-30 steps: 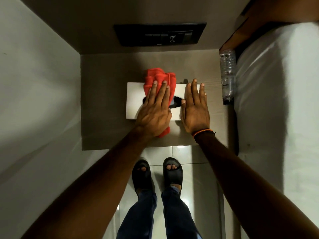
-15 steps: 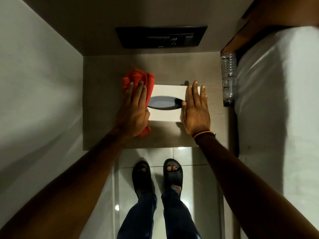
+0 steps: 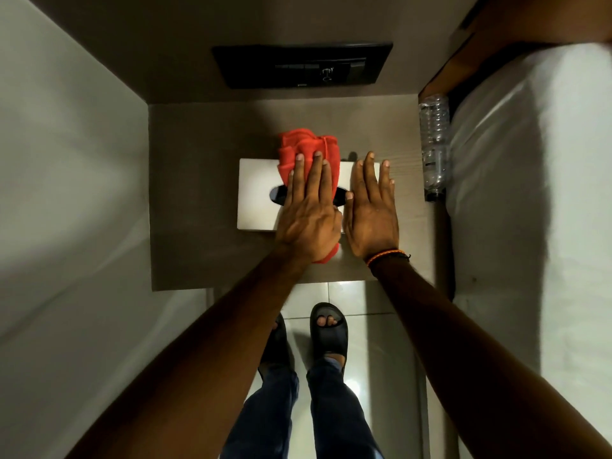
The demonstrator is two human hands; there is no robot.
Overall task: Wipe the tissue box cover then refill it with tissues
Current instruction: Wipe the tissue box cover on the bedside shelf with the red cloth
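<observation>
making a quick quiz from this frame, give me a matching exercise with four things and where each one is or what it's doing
Things:
1. red cloth
2. left hand
3. right hand
4. water bottle

Places or states:
A. lies by the right edge of the table, next to the bed
B. flat on the right end of the tissue box cover, no cloth under it
C. presses the cloth down on the cover
D. bunched under a palm, sticking out past the fingertips

Pairs: 1-D, 2-C, 3-B, 4-A
</observation>
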